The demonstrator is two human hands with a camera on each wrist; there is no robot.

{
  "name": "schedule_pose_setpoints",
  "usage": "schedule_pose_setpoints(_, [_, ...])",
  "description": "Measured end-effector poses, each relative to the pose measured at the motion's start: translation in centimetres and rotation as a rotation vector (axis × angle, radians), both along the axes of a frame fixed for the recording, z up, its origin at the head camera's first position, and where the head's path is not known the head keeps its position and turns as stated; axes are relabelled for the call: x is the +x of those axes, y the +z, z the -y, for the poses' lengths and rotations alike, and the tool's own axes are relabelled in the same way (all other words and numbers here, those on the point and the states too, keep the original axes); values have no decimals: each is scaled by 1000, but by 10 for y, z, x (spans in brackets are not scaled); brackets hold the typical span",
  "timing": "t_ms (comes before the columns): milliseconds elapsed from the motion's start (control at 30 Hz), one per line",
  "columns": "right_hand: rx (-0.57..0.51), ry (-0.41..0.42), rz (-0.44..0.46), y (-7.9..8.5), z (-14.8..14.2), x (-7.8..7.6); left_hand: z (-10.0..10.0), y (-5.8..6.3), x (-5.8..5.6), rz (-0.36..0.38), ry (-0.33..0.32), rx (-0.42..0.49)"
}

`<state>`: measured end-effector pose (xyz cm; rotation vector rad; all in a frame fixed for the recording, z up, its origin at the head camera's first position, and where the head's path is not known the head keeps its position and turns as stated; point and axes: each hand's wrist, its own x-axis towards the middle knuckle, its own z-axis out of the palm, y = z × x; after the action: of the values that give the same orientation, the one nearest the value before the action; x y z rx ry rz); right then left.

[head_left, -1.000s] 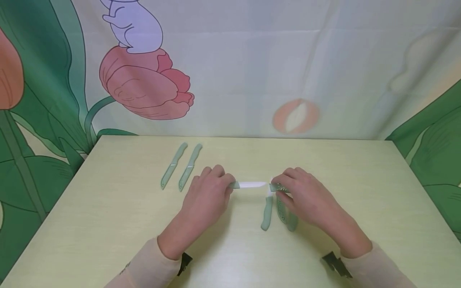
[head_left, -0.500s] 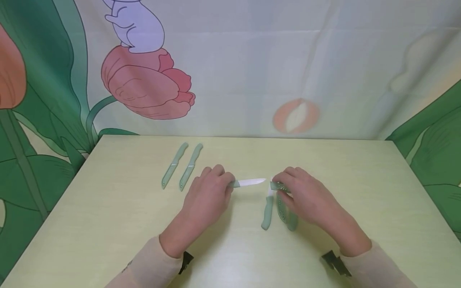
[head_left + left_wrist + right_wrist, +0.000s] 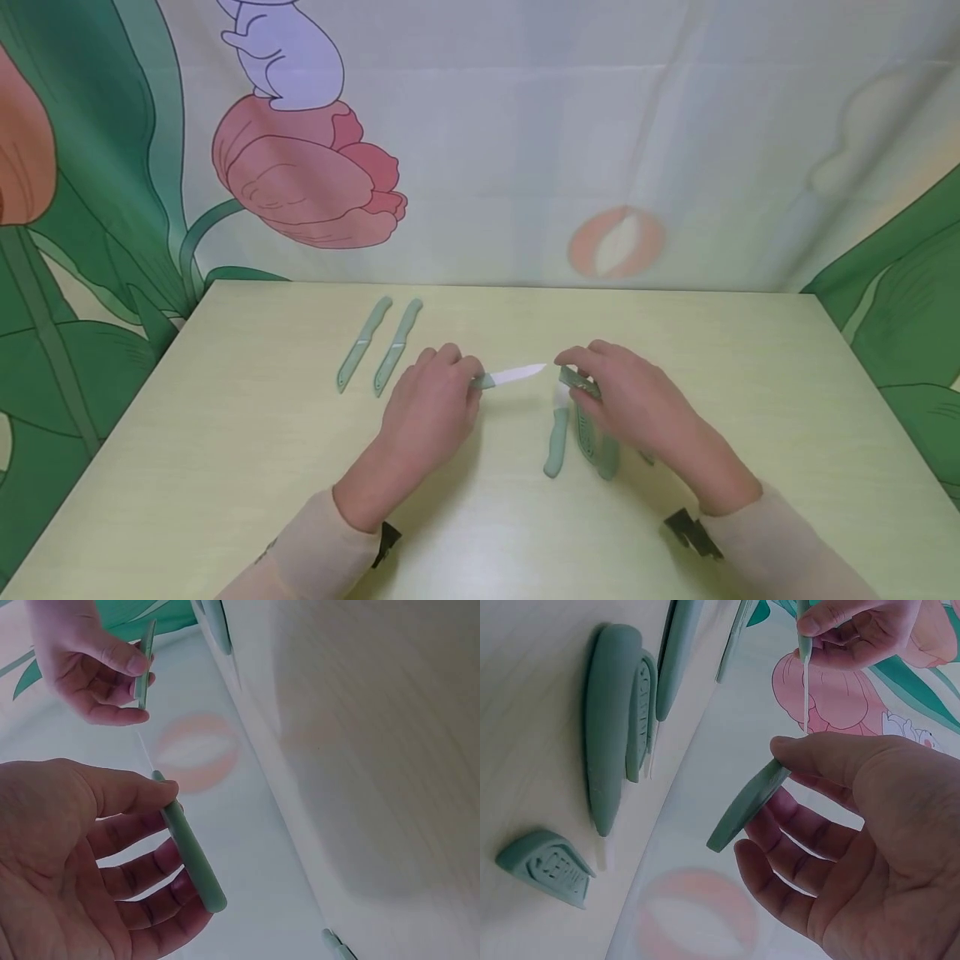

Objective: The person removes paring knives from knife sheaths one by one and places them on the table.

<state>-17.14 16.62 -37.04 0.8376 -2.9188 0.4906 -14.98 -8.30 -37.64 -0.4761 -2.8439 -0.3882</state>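
Note:
My left hand [image 3: 435, 404] pinches a small knife by its green handle [image 3: 193, 859], its pale blade [image 3: 519, 373] pointing right and slightly up. Across from the tip, my right hand [image 3: 637, 396] holds a green knife sheath [image 3: 748, 804] between thumb and fingers. A narrow gap separates blade tip and sheath in the head view. Below the right hand lie an unsheathed knife [image 3: 556, 443], a slotted sheath [image 3: 587, 435] and a second knife handle [image 3: 609, 458], whose blade is hidden in that view. Another sheath [image 3: 551, 866] lies beside them in the right wrist view.
Two sheathed knives [image 3: 364, 343] [image 3: 398, 347] lie side by side at the back left of the pale table [image 3: 225, 433]. Behind the table's far edge hangs a printed curtain [image 3: 487, 167] with flowers and leaves.
The knife in my left hand has tilted tip-up and drawn slightly left. My right hand has shifted up and turned the sheath; a sheath end now shows under its wrist.

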Motion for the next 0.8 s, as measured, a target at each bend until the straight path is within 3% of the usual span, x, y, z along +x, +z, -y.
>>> schedule_pose_setpoints(333, [-81, -28, 164, 3, 13, -14, -2, -1, -4, 88, 51, -1])
schedule_pose_setpoints(500, [-103, -91, 280, 2, 23, -18, -5, -2, -5, 157, 65, 26])
schedule_pose_setpoints(800, [-161, -217, 392, -1, 42, -22, -9, -5, -11, 288, 89, 128])
